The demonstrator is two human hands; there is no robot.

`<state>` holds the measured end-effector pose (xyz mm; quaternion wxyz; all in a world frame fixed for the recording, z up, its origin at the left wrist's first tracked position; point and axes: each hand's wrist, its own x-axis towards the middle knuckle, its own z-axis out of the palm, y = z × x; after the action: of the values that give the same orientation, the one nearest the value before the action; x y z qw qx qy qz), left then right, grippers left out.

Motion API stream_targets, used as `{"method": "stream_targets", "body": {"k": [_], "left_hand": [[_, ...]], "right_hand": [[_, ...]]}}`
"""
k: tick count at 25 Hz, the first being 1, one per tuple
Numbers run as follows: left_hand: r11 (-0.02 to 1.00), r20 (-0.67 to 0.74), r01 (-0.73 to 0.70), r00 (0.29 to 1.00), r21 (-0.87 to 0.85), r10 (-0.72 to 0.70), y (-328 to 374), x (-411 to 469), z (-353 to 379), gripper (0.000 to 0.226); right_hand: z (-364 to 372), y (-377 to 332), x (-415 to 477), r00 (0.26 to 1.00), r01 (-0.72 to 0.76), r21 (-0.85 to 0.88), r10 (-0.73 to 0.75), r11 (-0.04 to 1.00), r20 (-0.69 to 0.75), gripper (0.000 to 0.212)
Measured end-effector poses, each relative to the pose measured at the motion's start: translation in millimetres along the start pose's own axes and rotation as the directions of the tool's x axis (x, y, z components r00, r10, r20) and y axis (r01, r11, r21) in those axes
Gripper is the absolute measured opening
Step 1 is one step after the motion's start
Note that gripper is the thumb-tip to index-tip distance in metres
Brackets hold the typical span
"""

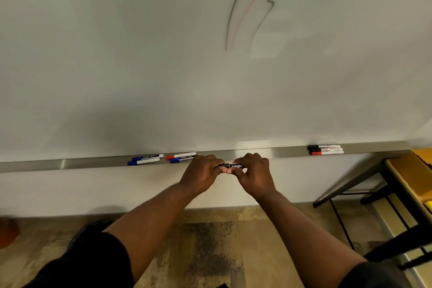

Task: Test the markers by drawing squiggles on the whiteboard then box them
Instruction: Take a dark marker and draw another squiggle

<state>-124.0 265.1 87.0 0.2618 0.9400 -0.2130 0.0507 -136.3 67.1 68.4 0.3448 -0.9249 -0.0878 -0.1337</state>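
While both hands meet just in front of the whiteboard tray (280, 152), the black marker (233, 166) lies level between them, its long axis running left to right. The left hand (202, 174) and the right hand (253, 174) each have a grip clamped on one end. Any capping or uncapping would likely go along that axis; which is under way cannot be told.

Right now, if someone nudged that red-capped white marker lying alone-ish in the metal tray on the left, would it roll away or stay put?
The red-capped white marker looks round and smooth, so it would probably roll easily. It lies along the metal tray, whose raised lip would likely stop it. The blue-capped marker right beside it might also block it. It seems small, stiff and light.
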Motion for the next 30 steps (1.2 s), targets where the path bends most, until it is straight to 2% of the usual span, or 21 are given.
{"method": "stream_targets", "body": {"k": [3,6,10,15,18,22,24,27,30], "left_hand": [[0.999,-0.042,0.009,0.999,-0.038,-0.010,-1.3,-0.2,-10.4,0.020],[0.998,-0.045,0.006,0.999,-0.066,-0.009,-9.4,-4.1,-14.5,0.020],[0.996,-0.086,-0.024,0.996,-0.084,0.017,-16.6,-4.7,-29.0,0.021],[0.995,-0.266,-0.075,0.962,-0.062,0.056,-24.9,19.7,-80.4,0.024],[0.993,-0.319,-0.114,0.942,-0.007,0.106,-18.7,49.9,-122.6,0.019],[0.947,-0.398,-0.247,0.863,0.205,0.311,-8.8,105.7,-189.5,0.029],[0.898,-0.462,-0.280,0.782,0.340,0.419,1.6,135.3,-231.5,0.034],[0.804,-0.515,-0.292,0.644,0.518,0.566,24.6,176.5,-300.9,0.028],[0.771,-0.560,-0.264,0.559,0.580,0.612,49.2,203.8,-356.0,0.026]], "right_hand": [[0.9,-13.3,8.1,0.999,-0.025,-0.072,0.021,0.997,-0.048,0.022],[2.9,-19.7,10.3,0.995,-0.046,-0.140,0.033,0.989,-0.093,0.031],[-2.1,-31.5,12.1,0.993,-0.013,-0.121,-0.001,0.993,-0.116,0.029],[-26.8,-49.5,35.2,0.980,0.038,-0.073,-0.052,0.997,-0.190,0.019],[-52.8,-67.0,62.5,0.965,0.056,-0.022,-0.060,0.998,-0.254,0.013],[-98.5,-97.2,109.4,0.950,0.053,-0.006,-0.052,0.999,-0.308,0.015],[-123.6,-113.9,132.7,0.933,0.065,-0.023,-0.069,0.998,-0.354,0.015],[-162.0,-144.2,165.7,0.875,0.129,-0.032,-0.129,0.991,-0.467,0.016],[-195.8,-176.8,193.3,0.805,0.199,-0.025,-0.178,0.980,-0.565,0.021]]}}
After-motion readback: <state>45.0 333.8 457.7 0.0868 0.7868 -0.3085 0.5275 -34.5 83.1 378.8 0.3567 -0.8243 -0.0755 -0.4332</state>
